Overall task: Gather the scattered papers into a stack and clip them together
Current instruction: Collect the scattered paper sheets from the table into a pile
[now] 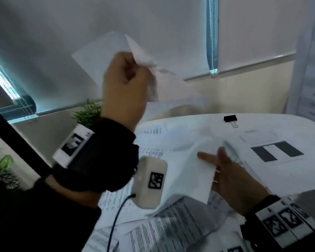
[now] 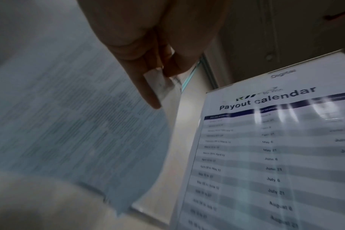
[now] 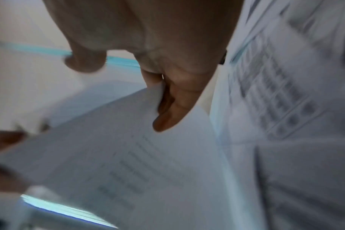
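- Pinching a sheet (image 1: 185,171) by its edge in my right hand (image 1: 233,182), thumb on top, fingers beneath.
- Scattered papers (image 1: 167,226) lie loose across the table under it.
- Left hand (image 1: 125,84) is raised, fist curled round another sheet (image 1: 102,51); best to bring both edges square.
- Binder clip (image 1: 230,118) waits at the table's far side.

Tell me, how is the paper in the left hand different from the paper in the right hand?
The left hand pinches its paper by a corner and lifts it high, in front of the window blind; the right hand holds its paper low, just over the table's scattered papers. The raised paper hangs fairly flat; the low paper curves and droops. Both are white printed sheets, and neither is clipped yet: the black binder clip lies on the table.
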The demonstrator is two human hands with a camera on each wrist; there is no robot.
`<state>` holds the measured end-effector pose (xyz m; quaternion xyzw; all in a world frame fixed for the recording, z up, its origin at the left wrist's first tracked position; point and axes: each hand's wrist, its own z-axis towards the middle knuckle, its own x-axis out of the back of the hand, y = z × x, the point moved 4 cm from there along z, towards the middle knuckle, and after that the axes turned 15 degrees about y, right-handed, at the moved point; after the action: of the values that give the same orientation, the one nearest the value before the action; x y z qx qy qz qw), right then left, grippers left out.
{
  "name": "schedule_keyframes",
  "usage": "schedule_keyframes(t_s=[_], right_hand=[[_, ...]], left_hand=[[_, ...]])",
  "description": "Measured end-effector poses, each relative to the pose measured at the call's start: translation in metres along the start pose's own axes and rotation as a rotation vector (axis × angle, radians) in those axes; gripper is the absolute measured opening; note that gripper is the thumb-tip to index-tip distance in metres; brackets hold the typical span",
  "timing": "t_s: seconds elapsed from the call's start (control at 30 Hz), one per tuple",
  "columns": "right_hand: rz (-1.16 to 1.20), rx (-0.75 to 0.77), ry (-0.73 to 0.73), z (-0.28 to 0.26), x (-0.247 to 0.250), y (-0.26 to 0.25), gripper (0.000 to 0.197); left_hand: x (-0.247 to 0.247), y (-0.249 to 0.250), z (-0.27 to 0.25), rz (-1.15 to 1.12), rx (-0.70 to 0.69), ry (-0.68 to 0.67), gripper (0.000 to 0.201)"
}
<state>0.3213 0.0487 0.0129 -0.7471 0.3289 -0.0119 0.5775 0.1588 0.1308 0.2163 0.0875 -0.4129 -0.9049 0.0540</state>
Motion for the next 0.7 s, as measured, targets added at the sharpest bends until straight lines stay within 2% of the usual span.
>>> schedule_keyframes(t_s=[0.03, 0.07, 0.1, 0.13, 0.2, 0.27, 0.33, 0.37, 0.4, 0.47, 0.5, 0.57, 0.6, 0.67, 0.7], right_hand=[[0.092, 0.028, -0.031, -0.003, -0.007, -0.005, 0.098], [0.178, 0.052, -0.066, -0.007, -0.011, -0.010, 0.115], [0.261, 0.057, -0.083, -0.010, -0.013, -0.013, 0.119], [0.333, 0.053, -0.086, -0.010, -0.013, -0.015, 0.112], [0.402, 0.071, -0.041, -0.005, -0.009, -0.014, 0.073], [0.369, 0.129, 0.010, 0.002, -0.004, -0.010, 0.040], [0.278, 0.217, 0.089, 0.012, 0.005, -0.005, 0.029], [0.229, 0.264, 0.118, 0.015, 0.011, -0.006, 0.035], [0.173, 0.300, 0.123, 0.018, 0.017, -0.007, 0.050], [0.037, 0.297, 0.140, 0.023, 0.027, -0.008, 0.072], [-0.034, 0.264, 0.156, 0.026, 0.034, -0.006, 0.071], [-0.167, 0.194, 0.211, 0.030, 0.049, -0.002, 0.049], [-0.225, 0.164, 0.240, 0.031, 0.055, 0.001, 0.049], [-0.316, 0.161, 0.327, 0.037, 0.068, 0.007, 0.075], [-0.339, 0.182, 0.350, 0.040, 0.071, 0.008, 0.078]], left_hand=[[0.000, -0.011, -0.014, 0.042, 0.043, -0.040, 0.013], [0.002, -0.024, -0.032, 0.094, 0.101, -0.093, 0.007], [0.005, -0.041, -0.055, 0.143, 0.187, -0.141, 0.008], [0.010, -0.055, -0.078, 0.167, 0.291, -0.197, 0.019], [0.018, -0.076, -0.123, 0.130, 0.488, -0.313, 0.029], [0.028, -0.083, -0.153, 0.114, 0.621, -0.412, 0.014], [0.045, -0.093, -0.157, 0.261, 0.599, -0.532, 0.004], [0.057, -0.100, -0.150, 0.363, 0.548, -0.566, 0.001], [0.070, -0.107, -0.139, 0.487, 0.486, -0.569, 0.006], [0.102, -0.132, -0.108, 0.802, 0.381, -0.532, 0.003], [0.119, -0.147, -0.093, 0.972, 0.371, -0.513, 0.009], [0.158, -0.179, -0.069, 1.263, 0.452, -0.481, 0.041], [0.174, -0.190, -0.060, 1.372, 0.506, -0.452, 0.059], [0.198, -0.205, -0.054, 1.543, 0.603, -0.455, 0.088], [0.204, -0.210, -0.055, 1.593, 0.662, -0.492, 0.095]])
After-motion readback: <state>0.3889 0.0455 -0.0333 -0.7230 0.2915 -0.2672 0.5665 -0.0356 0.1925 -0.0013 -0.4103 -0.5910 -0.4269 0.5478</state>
